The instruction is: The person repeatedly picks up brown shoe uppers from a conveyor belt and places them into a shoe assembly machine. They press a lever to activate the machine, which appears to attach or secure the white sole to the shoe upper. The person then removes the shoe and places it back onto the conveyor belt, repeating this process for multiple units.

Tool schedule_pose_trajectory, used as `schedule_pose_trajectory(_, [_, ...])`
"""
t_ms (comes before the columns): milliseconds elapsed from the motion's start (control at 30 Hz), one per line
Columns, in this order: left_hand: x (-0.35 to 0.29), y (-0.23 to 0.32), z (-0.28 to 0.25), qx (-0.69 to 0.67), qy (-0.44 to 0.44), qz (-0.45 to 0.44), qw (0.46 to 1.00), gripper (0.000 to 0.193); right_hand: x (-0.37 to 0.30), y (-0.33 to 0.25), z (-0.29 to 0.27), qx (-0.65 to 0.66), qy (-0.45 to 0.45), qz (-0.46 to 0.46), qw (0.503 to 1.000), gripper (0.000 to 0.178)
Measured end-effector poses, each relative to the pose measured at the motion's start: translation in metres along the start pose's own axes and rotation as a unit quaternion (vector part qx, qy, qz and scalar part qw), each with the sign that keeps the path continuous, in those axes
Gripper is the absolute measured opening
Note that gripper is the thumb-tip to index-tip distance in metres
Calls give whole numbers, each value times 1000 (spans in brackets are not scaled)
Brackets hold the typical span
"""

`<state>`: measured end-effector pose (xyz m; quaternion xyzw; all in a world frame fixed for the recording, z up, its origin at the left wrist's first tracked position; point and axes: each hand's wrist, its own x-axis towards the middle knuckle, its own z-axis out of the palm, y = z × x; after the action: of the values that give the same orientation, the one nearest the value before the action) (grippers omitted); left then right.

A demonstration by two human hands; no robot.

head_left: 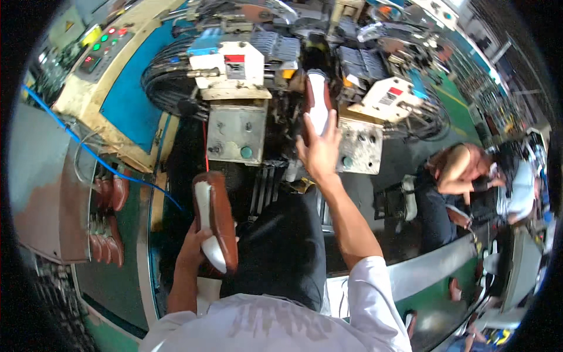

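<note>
One brown shoe [221,211] grasped by left fingers [203,235], second shoe [317,97] in machine [252,66], right fingers [332,121] spread on it

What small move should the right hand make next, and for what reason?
Perhaps close the right hand more firmly around the white-soled shoe at the machine: it appears to lie mostly over its sole, and the left hand, holding another brown shoe, is not free to help.

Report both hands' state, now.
Left hand: closed, holding a brown shoe.
Right hand: open, touching another brown shoe at the machine.
</note>
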<state>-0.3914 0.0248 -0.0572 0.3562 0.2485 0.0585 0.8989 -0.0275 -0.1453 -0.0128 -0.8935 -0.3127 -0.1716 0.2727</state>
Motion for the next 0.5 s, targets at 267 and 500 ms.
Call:
schedule_pose_trajectory(267, [-33, -43, -41, 6, -2, -24, 1000, 97, -20, -2, 33, -40, 52, -84, 994, 79])
schedule_pose_trajectory(500, [5, -56, -20, -113, -138, -111, 978, 103, 26, 3, 53, -63, 58, -73, 994, 77])
